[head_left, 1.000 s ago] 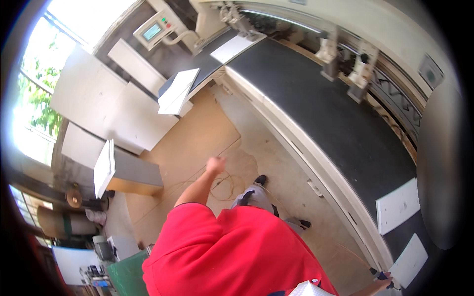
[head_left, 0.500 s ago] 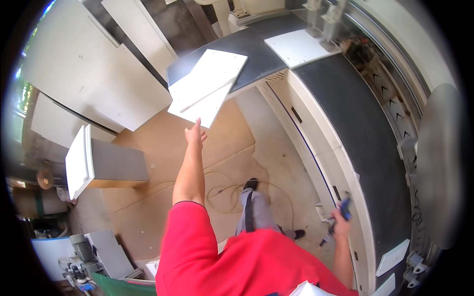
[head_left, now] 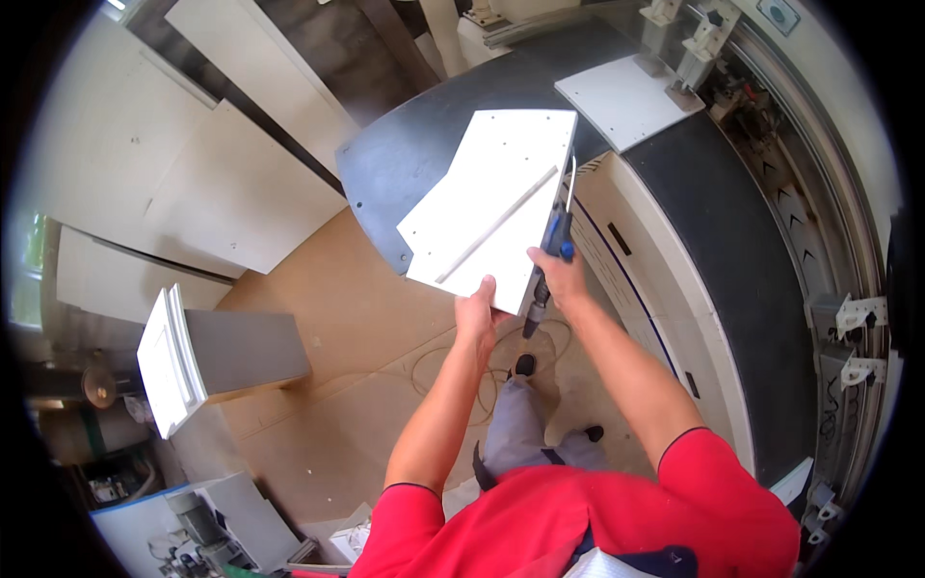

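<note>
My left hand (head_left: 477,310) grips the near edge of a white rectangular panel (head_left: 491,207) that has small holes and a groove along it. The panel rests partly on the rounded end of a black conveyor belt (head_left: 405,159) and sticks out over the floor. Just to its right, my right hand (head_left: 557,275) holds a blue and black air tool (head_left: 549,252) with a thin white hose running up along the panel's right edge. The tool's tip points down toward the floor.
Another white panel (head_left: 626,96) lies farther along the belt under machine clamps (head_left: 694,48). Large white boards (head_left: 183,183) lean at the left. A stack of white panels (head_left: 169,356) sits on a grey block. A hose loops on the brown floor (head_left: 356,318) by my feet.
My left hand, which was reaching toward the panel, now holds its near edge. My right hand has swung up from low at the right to beside the panel with the tool.
</note>
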`<state>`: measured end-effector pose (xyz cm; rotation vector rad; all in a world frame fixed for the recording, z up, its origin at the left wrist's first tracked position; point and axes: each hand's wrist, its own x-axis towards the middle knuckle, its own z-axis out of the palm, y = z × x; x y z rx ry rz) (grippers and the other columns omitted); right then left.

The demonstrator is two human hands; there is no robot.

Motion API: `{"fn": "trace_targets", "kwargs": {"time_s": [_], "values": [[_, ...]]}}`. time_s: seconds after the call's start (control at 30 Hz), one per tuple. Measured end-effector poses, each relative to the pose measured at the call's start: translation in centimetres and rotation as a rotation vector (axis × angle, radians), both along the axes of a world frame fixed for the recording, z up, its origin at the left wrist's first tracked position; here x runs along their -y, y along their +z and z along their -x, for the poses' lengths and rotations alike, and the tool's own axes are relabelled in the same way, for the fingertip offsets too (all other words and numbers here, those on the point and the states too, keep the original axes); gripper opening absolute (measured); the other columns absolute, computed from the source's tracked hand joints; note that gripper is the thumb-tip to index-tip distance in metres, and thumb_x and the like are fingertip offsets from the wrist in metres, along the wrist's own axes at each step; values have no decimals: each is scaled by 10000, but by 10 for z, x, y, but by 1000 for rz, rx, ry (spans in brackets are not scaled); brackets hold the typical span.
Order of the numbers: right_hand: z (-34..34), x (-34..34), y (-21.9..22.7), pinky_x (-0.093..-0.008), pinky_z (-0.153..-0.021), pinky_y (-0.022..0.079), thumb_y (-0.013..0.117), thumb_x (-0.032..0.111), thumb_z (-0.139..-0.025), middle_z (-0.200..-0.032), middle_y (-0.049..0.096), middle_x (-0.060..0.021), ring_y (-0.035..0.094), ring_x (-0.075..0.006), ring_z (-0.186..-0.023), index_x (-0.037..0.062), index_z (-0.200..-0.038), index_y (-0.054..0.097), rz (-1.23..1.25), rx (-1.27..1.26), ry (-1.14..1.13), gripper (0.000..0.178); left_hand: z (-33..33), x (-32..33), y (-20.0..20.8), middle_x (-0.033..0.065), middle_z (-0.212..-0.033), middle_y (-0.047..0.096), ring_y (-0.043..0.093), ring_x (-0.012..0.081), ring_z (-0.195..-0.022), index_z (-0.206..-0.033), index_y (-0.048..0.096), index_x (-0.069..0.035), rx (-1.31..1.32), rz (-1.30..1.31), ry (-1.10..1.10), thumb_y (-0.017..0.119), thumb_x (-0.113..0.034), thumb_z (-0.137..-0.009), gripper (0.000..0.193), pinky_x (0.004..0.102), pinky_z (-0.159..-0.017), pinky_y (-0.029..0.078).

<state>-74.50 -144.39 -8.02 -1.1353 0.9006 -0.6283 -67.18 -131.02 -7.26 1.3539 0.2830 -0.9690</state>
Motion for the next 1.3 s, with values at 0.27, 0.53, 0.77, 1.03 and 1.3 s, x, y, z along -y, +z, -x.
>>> {"fn": "trace_targets", "kwargs": {"time_s": [0.27,0.53,0.77,1.03,1.3], "values": [[55,38,18,-288,-710,463,698,61,-723,-839,592,-13,555,-127,-731,1,-968,602,78,-30,-246,270,0,10,-4,187,-1194,579,608,273,-1059,-1278,476,14,-171,178,229,522,-356,-985,474,407,-871,538],[248,24,37,-335,-910,493,658,-13,-801,-1137,634,-119,634,-208,-1007,-31,-1269,552,-194,210,-588,480,95,21,-29,127,-1343,528,538,294,-1212,-1371,418,-13,-195,689,-79,532,-330,-968,526,450,-1001,462],[526,-1,25,-268,-614,503,716,140,-829,-756,668,-57,602,-103,-634,26,-941,648,-181,-51,-475,172,317,65,-7,87,-1260,578,559,249,-1174,-1341,470,-40,-230,480,-507,585,-32,-822,532,423,-1009,455],[803,-88,112,-263,-522,458,712,152,-839,-704,640,-34,568,-89,-568,35,-959,647,-427,-618,-245,180,504,137,-49,47,-1222,573,572,227,-1122,-1310,483,-87,-329,367,-665,588,-44,-885,440,422,-911,497],[838,-136,68,-268,-524,443,692,127,-820,-680,603,-10,552,-93,-564,43,-964,656,-484,-486,-564,171,562,134,-20,212,-1399,451,474,316,-1267,-1216,592,-76,1330,128,-1954,709,-403,-791,548,497,-994,425]]}}
